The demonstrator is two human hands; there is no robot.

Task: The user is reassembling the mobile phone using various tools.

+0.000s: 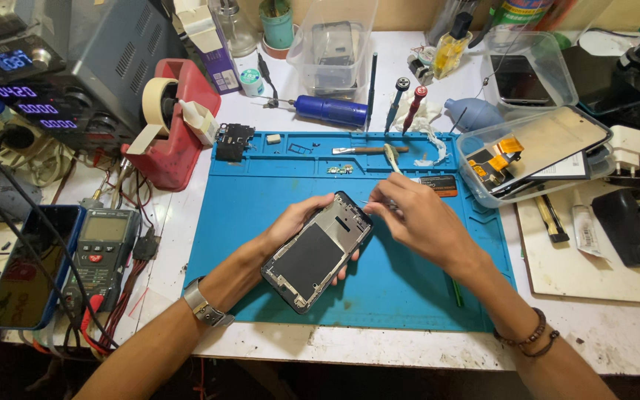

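An opened phone (318, 252), its back off and a dark battery and metal frame showing, lies tilted over the blue work mat (401, 296). My left hand (290, 226) cradles it from underneath, fingers wrapped round its upper left edge. My right hand (416, 215) pinches thin tweezers (392, 159) whose tip meets the phone's top right corner. A metal band is on my left wrist and bead bracelets on my right.
A red tape dispenser (175, 118) and a bench power supply (61, 81) stand at left, with a multimeter (101, 252) and a blue-cased phone (27, 267) in front. Clear trays (527, 152) with phone parts sit at right; screwdrivers (331, 110) line the mat's far edge.
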